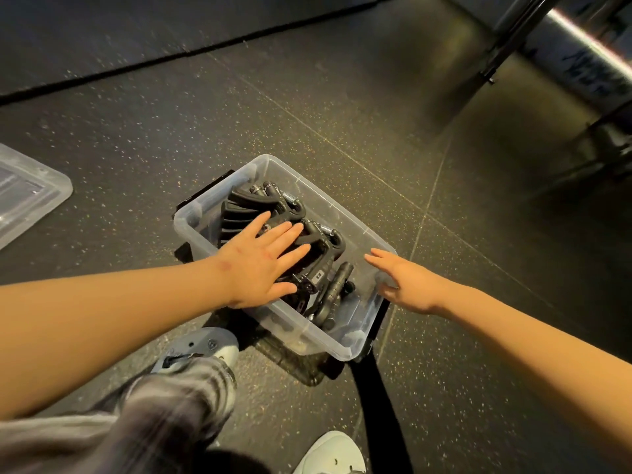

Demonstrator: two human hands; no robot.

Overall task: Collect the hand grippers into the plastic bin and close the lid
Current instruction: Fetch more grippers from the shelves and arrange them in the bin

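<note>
Nearest the camera, on the near side of the bin, are a plaid trouser leg [171,401], a grey shoe [205,345] and a white shoe [330,451], all on the speckled dark floor [444,388].

The clear plastic bin [301,331] sits on the floor just beyond the grey shoe, open, no lid on it. The hand grippers [246,208] lie piled inside, black handles and springs showing. None is visible on the floor outside the bin.

The left hand [263,265] lies flat on the pile, fingers [290,230] straight and spread, gripping nothing. The right hand [407,285] is at the bin's right rim, fingers straight and loosely apart, thumb down by the rim; whether it touches is unclear.

Step judged: collecting looks done and the pile is being pressed down to sit below the rim. Closing is not yet done.

The lid [30,196] lies flat on the floor well to the left of the bin, out of both hands' immediate reach. The next move calls for fetching it, squaring it on the rim and snapping the black end latches [205,188].

Possible snag: handles sticking up could block the lid.

Far right beyond the bin stands a metal frame [581,39], well clear.
</note>
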